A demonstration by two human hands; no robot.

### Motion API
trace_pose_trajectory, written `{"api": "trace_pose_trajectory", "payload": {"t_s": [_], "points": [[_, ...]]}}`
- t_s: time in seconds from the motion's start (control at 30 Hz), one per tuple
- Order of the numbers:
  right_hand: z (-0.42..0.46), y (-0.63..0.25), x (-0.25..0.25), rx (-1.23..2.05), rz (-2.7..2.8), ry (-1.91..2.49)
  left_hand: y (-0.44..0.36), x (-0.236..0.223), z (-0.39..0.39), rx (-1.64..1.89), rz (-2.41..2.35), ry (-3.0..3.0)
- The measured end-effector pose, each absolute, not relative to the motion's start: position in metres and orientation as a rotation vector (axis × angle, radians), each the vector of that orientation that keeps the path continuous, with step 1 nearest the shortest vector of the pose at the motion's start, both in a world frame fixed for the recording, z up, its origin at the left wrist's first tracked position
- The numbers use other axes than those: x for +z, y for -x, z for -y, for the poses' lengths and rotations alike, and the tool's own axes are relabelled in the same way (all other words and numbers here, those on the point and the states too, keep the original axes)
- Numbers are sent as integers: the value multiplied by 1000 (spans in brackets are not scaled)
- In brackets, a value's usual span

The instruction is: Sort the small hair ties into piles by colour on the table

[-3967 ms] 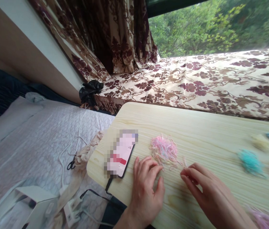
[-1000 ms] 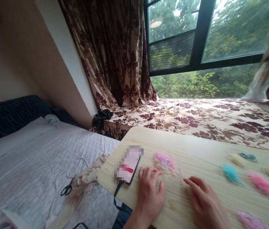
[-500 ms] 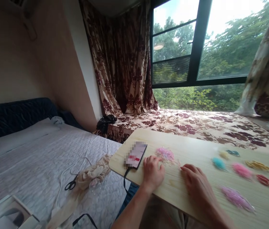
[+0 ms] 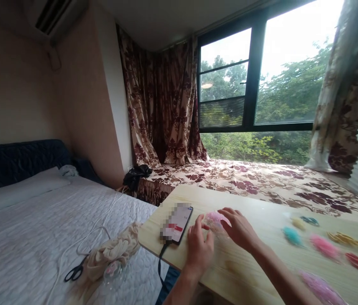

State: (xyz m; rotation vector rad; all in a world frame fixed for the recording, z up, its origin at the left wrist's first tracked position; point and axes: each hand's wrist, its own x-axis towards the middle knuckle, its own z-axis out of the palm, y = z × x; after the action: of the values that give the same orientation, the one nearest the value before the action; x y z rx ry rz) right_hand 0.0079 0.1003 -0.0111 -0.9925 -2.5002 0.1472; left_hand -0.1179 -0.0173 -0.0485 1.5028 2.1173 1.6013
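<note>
A light pink heap of small, fine pieces (image 4: 214, 219) lies on the pale wooden table (image 4: 255, 275), its exact kind too blurred to tell. My left hand (image 4: 199, 243) is at its left side, fingers curved and apart. Over its right edge reaches my right hand (image 4: 240, 228), fingers stretched out and touching or nearly touching the heap. Neither hand visibly holds anything. Left of my left hand lies a phone (image 4: 179, 226) with a lit screen and a dark strap.
Several small coloured bundles lie at the right: teal (image 4: 292, 237), pink (image 4: 325, 247), yellow (image 4: 348, 239), red (image 4: 356, 261) and lilac (image 4: 321, 288). On the bed (image 4: 39, 228) are black-handled scissors (image 4: 73, 273), beige cloth (image 4: 112, 250) and a white cable.
My right hand has moved left and forward to the pink heap, and my left hand has shifted slightly with fingers more apart. The camera view has tilted up.
</note>
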Motion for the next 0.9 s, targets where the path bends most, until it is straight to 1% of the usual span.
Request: {"api": "trace_pose_trajectory", "payload": {"t_s": [0.2, 0.37, 0.53, 0.67, 0.77, 0.9], "points": [[-107, 6, -9, 303, 2568, 1127, 117, -48, 20, 1612, -2092, -1480], [-115, -7, 2, 471, 2507, 1205, 116, -47, 21, 1602, -2085, -1487], [-127, -21, 15, 649, 2422, 1184, 117, -47, 21, 1589, -2097, -1499], [-127, -35, 14, 769, 2343, 1185, 118, -46, 20, 1576, -2109, -1526], [-118, -48, 2, 787, 2290, 1217, 119, -46, 20, 1567, -2103, -1572], [-101, -61, -21, 683, 2242, 1243, 118, -46, 20, 1552, -2098, -1639]]}}
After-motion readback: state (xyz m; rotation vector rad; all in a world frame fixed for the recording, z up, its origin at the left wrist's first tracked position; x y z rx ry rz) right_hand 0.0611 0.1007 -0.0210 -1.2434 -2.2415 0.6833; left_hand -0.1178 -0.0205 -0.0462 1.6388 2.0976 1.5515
